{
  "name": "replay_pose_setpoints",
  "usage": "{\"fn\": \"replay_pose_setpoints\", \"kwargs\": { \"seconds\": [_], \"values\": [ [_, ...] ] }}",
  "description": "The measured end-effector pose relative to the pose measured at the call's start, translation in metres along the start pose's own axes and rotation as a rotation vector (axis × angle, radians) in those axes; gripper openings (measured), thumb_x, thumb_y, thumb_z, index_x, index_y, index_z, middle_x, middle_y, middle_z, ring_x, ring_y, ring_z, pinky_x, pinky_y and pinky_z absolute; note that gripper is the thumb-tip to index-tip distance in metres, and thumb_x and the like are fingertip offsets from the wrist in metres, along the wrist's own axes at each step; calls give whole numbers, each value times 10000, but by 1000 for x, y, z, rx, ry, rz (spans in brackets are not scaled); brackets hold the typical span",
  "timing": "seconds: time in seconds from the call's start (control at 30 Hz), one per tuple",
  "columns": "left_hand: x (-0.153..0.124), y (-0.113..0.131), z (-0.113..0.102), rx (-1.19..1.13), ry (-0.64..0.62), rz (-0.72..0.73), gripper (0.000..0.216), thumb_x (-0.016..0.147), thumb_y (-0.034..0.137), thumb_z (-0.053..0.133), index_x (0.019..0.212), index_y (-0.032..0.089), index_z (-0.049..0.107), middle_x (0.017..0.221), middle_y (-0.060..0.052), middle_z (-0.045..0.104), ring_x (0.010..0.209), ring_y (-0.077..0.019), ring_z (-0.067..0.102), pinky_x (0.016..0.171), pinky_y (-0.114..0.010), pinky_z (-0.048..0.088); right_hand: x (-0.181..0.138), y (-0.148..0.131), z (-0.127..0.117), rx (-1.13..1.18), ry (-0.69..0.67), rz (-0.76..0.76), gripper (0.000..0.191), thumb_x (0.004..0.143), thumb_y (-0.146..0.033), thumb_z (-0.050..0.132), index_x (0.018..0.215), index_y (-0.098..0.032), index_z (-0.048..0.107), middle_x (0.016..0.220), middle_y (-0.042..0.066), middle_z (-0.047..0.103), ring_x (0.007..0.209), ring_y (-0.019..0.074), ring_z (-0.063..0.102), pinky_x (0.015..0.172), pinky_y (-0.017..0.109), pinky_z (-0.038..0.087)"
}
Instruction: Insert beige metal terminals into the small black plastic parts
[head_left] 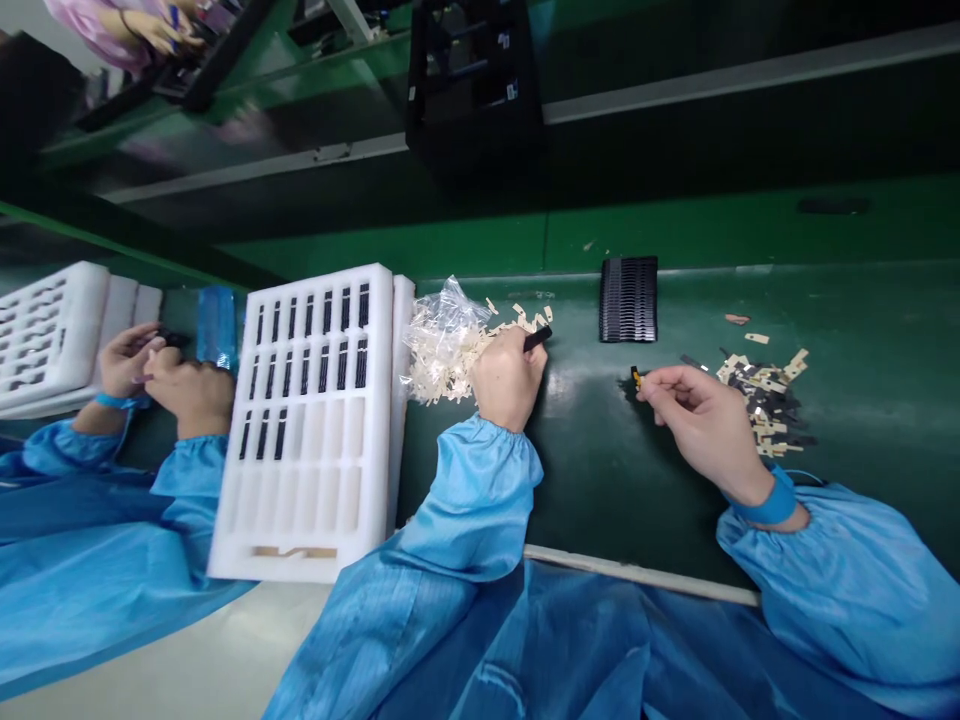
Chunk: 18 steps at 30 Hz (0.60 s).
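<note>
My left hand [510, 378] is closed around a small black strip [537, 338], whose end sticks out past the fingers. It is over the right edge of a heap of cream-coloured tabs [442, 372], partly covered by a transparent plastic bag [454, 316]. Between thumb and forefinger, my right hand [694, 415] pinches a small black-and-yellow piece [636, 378], too small to name. Just beyond that hand lies a pile of cream and dark tabs [772, 400]. Farther back on the bench, a row of black strips [628, 300] is packed side by side.
Left of my left arm, a white foam tray [315, 510] holds black strips in several slots, stacked on another tray. A co-worker's hands [176, 380] work beside it, near more foam trays [45, 330]. A black bin [476, 90] stands on the shelf above the green bench [585, 450].
</note>
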<state>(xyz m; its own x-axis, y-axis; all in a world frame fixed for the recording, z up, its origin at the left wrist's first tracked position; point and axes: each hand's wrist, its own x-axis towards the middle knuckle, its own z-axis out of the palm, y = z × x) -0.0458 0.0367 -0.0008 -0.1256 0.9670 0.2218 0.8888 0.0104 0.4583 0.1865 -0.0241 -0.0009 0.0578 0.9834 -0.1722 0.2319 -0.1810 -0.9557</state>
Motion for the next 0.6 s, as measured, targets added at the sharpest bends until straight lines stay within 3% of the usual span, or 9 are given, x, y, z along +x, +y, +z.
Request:
{"fn": "replay_pose_setpoints", "kwargs": {
  "seconds": [0.07, 0.17, 0.27, 0.4, 0.47, 0.53, 0.6],
  "values": [
    [-5, 4, 1, -186, -100, 69, 202, 843, 101, 569, 952, 180, 719, 901, -52, 725, 832, -183, 674, 782, -281, 489, -1, 2, 0, -61, -1, -25, 182, 930, -379, 682, 906, -201, 715, 765, 15, 684, 598, 124, 563, 574, 269, 458],
    [-20, 18, 7, -599, -375, 163, 295, 913, 177, 595, 1183, 218, 707, 1040, -25, 755, 826, -137, 683, 808, -246, 517, -3, 4, 1, -179, -28, -99, 152, 952, -345, 651, 935, -207, 713, 779, 12, 678, 631, 132, 569, 585, 273, 454],
    [-32, 29, 12, -763, -535, 155, 288, 944, 311, 639, 1211, 223, 701, 1111, -32, 755, 914, -152, 700, 847, -249, 522, -4, 4, 0, -252, -44, -188, 91, 950, -272, 634, 922, -209, 693, 763, 3, 650, 619, 132, 557, 566, 271, 446],
    [-34, 30, 15, -693, -562, 127, 191, 920, 361, 671, 998, 195, 724, 820, 5, 702, 753, -133, 652, 724, -239, 488, -4, 2, 0, -330, -19, -285, 54, 949, -219, 624, 943, -212, 678, 778, 3, 629, 609, 132, 544, 559, 274, 440],
    [-34, 29, 15, -663, -531, 143, 152, 906, 331, 675, 957, 195, 719, 699, 35, 619, 661, -111, 591, 662, -226, 456, -4, 0, 0, -407, 69, -365, 56, 946, -228, 641, 988, -208, 671, 849, 25, 632, 662, 147, 549, 613, 293, 458],
    [-34, 29, 14, -646, -482, 175, 111, 889, 276, 671, 949, 197, 720, 656, 47, 574, 633, -102, 560, 649, -217, 449, -4, -2, 0, -456, 134, -423, 38, 950, -238, 648, 968, -206, 656, 874, 36, 621, 689, 157, 539, 651, 309, 459],
    [-36, 30, 13, -630, -431, 219, 108, 877, 228, 661, 961, 199, 723, 682, 41, 599, 642, -99, 563, 666, -215, 460, -4, -3, 0, -448, 89, -426, 56, 968, -243, 631, 926, -212, 649, 833, 24, 608, 670, 153, 530, 638, 307, 448]
  ]
}}
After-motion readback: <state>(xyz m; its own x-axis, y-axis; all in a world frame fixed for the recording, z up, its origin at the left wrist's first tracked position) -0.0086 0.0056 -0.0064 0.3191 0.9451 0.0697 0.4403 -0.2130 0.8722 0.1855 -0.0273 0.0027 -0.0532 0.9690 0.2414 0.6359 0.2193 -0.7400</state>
